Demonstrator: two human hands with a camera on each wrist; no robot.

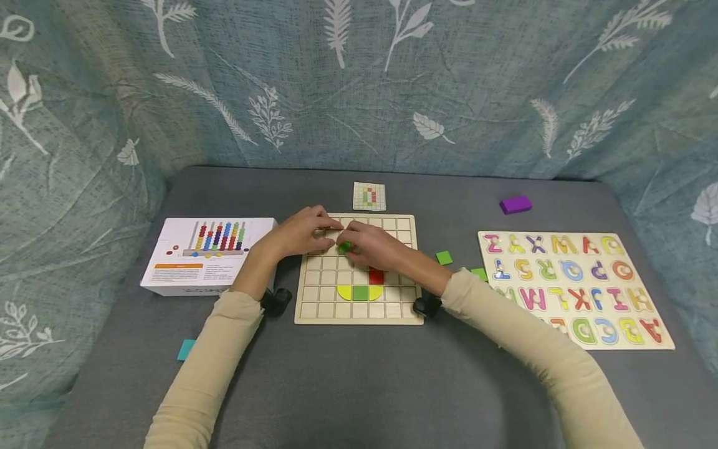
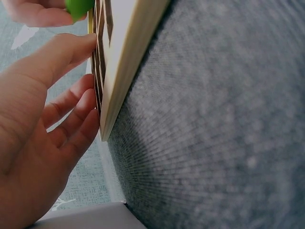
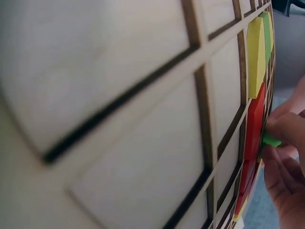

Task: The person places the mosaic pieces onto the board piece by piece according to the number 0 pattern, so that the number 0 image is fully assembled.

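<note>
A wooden grid board point(image 1: 314, 310) lies at the middle of the table. My right hand point(image 1: 373, 246) pinches a green tile point(image 1: 344, 247) over the board's upper left part. Beside it, my left hand point(image 1: 305, 231) rests its fingertips on the board near the upper left edge, fingers spread and loosely bent. Lower on the grid sit a red tile point(image 1: 376, 276), a green square point(image 1: 361, 292) and rounded yellow pieces point(image 1: 344, 292) on either side of that square. The right wrist view shows more red tiles point(image 3: 256, 121) in a row; from above, my right hand hides some of them.
Behind the board lies a small pattern card point(image 1: 369, 196). A white box point(image 1: 168, 282) with an abacus picture stands left, near a teal piece point(image 1: 186, 350). To the right are loose green tiles point(image 1: 444, 257), a purple block point(image 1: 515, 204) and an alphabet board point(image 1: 666, 342).
</note>
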